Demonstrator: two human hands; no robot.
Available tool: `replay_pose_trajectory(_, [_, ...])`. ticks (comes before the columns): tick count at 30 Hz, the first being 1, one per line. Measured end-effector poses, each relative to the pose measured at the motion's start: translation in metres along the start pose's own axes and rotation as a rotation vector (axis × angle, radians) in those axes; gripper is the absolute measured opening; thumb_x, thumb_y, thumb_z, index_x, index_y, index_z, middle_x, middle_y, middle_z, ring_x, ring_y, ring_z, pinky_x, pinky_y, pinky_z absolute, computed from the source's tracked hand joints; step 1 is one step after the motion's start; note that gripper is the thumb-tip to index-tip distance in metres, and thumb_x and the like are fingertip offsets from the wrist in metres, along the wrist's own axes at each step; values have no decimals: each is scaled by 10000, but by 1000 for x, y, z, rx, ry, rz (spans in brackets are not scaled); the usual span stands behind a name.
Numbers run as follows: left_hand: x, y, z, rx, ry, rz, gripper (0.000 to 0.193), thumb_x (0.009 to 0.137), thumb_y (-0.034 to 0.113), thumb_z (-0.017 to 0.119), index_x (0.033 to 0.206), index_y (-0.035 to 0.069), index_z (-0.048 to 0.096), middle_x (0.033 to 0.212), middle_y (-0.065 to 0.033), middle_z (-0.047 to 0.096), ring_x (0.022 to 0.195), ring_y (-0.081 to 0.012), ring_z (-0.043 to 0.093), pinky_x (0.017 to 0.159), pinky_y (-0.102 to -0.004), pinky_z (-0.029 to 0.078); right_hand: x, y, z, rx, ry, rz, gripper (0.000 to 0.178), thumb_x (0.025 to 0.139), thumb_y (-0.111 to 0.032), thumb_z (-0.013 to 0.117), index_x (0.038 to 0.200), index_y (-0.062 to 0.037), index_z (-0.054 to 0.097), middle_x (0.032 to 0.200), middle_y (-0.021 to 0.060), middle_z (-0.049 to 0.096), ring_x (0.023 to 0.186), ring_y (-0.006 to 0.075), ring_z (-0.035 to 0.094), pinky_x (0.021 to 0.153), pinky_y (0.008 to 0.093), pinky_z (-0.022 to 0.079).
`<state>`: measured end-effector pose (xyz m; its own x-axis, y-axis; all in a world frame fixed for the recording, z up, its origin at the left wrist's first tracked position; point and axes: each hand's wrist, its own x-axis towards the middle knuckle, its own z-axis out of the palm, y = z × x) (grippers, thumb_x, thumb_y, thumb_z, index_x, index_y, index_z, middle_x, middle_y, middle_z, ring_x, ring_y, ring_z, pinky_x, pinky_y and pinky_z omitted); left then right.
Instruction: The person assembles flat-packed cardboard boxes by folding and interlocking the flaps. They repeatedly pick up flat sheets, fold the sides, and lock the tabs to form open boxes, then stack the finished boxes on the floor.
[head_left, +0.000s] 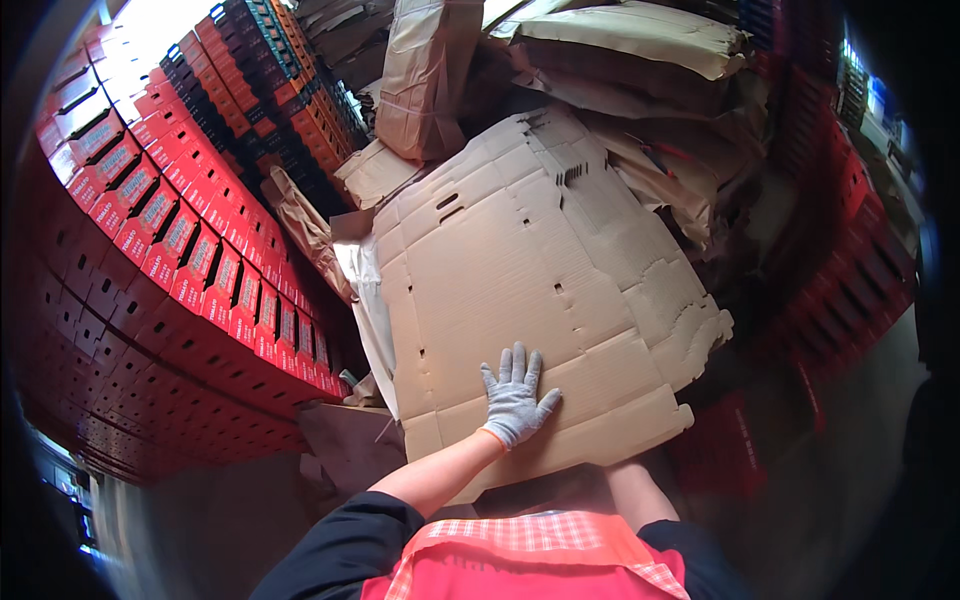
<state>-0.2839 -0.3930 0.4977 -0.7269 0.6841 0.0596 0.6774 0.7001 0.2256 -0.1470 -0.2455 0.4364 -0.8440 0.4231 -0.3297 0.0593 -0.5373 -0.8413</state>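
Observation:
A stack of flattened brown cardboard box blanks (490, 280) lies in front of me, with slots, fold lines and ragged notched edges on its right side. My left hand (516, 400), in a grey knit glove with an orange cuff, rests flat on the top sheet near its front edge, fingers spread. My right forearm (640, 492) reaches under the front right edge of the cardboard. The right hand itself is hidden beneath the sheets, so its fingers do not show.
Tall stacks of red boxes (200, 260) rise on the left, with black and orange crates (270, 70) behind them. Paper-wrapped bundles (625, 50) are piled at the back. More red boxes (850, 270) stand at the right. Crumpled brown paper (305, 225) lies beside the cardboard.

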Motion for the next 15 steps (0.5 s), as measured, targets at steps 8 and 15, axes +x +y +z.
replay_pose_trajectory(8, [17, 5, -20, -122, 63, -44, 898, 889, 632, 491, 1538, 48, 279, 1613, -252, 129, 1494, -438, 91, 1135, -681, -10, -47, -45, 21, -293, -55, 277, 336, 966, -313, 608, 1047, 8, 669, 1026, 84, 678, 952, 160, 629, 854, 291, 494])
replay_pose_trajectory(15, [18, 6, -13, -139, 100, -27, 913, 864, 632, 532, 1539, 67, 291, 1613, -233, 165, 1497, -410, 131, 1144, -673, 1, -73, -170, 61, -861, -268, -394, 267, 937, -237, 670, 1026, 12, 706, 960, 69, 717, 889, 109, 652, 814, 271, 520])
